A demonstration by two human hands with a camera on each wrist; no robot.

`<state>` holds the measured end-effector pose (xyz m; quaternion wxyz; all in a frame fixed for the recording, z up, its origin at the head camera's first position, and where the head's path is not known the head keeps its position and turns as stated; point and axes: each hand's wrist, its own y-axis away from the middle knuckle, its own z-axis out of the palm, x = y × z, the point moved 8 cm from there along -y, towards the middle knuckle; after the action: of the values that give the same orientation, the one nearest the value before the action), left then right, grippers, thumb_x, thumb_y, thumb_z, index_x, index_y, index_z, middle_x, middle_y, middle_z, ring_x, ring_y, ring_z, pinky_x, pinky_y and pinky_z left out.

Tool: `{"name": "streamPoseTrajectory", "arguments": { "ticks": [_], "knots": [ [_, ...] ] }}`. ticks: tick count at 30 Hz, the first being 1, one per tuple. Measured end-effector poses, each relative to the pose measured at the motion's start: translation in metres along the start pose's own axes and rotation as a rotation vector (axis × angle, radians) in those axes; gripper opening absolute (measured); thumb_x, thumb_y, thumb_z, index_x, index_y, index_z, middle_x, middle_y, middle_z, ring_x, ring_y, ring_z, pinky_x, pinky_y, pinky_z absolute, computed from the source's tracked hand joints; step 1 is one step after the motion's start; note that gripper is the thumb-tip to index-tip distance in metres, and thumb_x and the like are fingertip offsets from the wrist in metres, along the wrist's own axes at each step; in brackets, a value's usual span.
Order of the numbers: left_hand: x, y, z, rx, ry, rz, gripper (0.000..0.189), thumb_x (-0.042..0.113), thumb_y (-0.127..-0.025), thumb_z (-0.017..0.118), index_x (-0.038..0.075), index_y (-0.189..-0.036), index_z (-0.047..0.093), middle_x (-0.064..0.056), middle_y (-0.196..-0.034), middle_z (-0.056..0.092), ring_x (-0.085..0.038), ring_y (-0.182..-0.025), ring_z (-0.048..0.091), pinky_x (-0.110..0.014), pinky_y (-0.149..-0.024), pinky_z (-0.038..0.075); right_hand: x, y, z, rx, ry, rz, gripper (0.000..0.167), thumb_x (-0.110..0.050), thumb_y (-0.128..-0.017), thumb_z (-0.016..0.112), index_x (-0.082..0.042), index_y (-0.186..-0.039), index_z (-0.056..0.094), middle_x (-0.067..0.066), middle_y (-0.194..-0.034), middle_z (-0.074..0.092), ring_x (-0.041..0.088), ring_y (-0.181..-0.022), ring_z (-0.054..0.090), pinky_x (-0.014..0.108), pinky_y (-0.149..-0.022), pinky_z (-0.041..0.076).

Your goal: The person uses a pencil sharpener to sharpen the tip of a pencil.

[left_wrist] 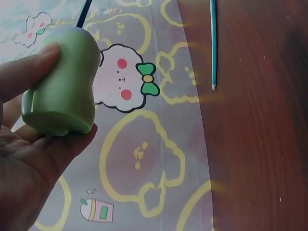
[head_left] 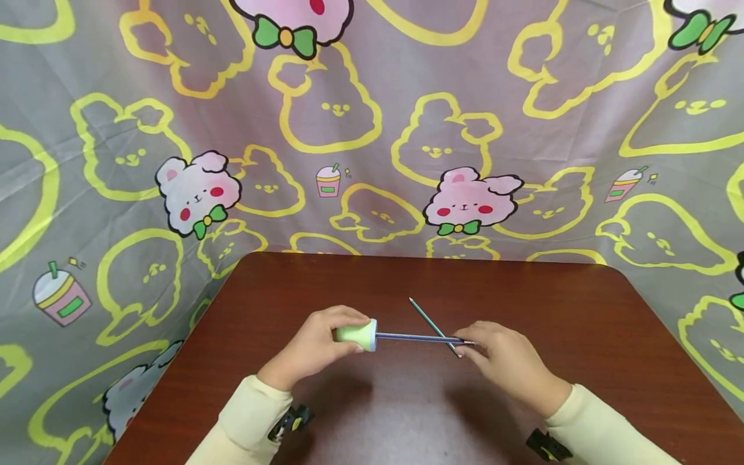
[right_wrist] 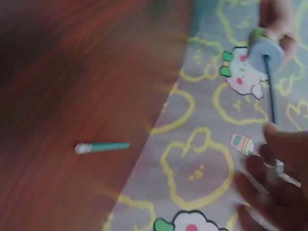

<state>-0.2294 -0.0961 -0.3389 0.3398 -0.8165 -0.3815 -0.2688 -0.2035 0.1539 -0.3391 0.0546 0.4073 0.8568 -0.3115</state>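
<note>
My left hand point(head_left: 310, 343) grips a light green pencil sharpener point(head_left: 356, 334), thumb on one side and fingers on the other. Its pale blue face points right, and one end of a dark blue pencil point(head_left: 413, 338) is in the hole. The pencil lies level above the table, and my right hand point(head_left: 511, 358) pinches it near its far end. Motion blurs the right fingers in the right wrist view. In the left wrist view the sharpener's body point(left_wrist: 67, 82) stands out, with only a short piece of pencil showing. The tip inside is hidden.
A teal pencil point(head_left: 427, 318) lies slantwise on the brown table point(head_left: 325, 284), passing beneath the held pencil in the head view. A grey curtain point(head_left: 378, 123) with cartoon prints hangs behind and beside the table.
</note>
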Motion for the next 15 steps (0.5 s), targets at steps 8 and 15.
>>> {"name": "streamPoseTrajectory", "arguments": {
  "ticks": [8,15],
  "knots": [
    [-0.007,0.003,-0.005,0.008,0.051,-0.046,0.035,0.003,-0.074,0.080,0.003,-0.108,0.072,-0.007,-0.107,0.069,-0.019,-0.096,0.063,-0.025,-0.078,0.050,-0.035,0.014,-0.013,0.447,0.376,-0.465,0.036,-0.022,-0.103,0.045,-0.004,-0.086,0.072,0.000,-0.074,0.066,0.015,-0.061,0.060,0.033,-0.054,0.050],
    [0.002,0.002,0.000,-0.003,0.005,0.013,0.036,-0.001,-0.074,0.079,0.001,-0.109,0.072,-0.007,-0.109,0.069,-0.022,-0.101,0.063,-0.025,-0.081,0.051,0.005,0.002,0.015,-0.161,-0.231,0.065,0.016,-0.016,-0.091,0.064,-0.005,-0.083,0.073,-0.003,-0.066,0.065,0.004,-0.056,0.056,0.026,-0.050,0.049]
  ]
}}
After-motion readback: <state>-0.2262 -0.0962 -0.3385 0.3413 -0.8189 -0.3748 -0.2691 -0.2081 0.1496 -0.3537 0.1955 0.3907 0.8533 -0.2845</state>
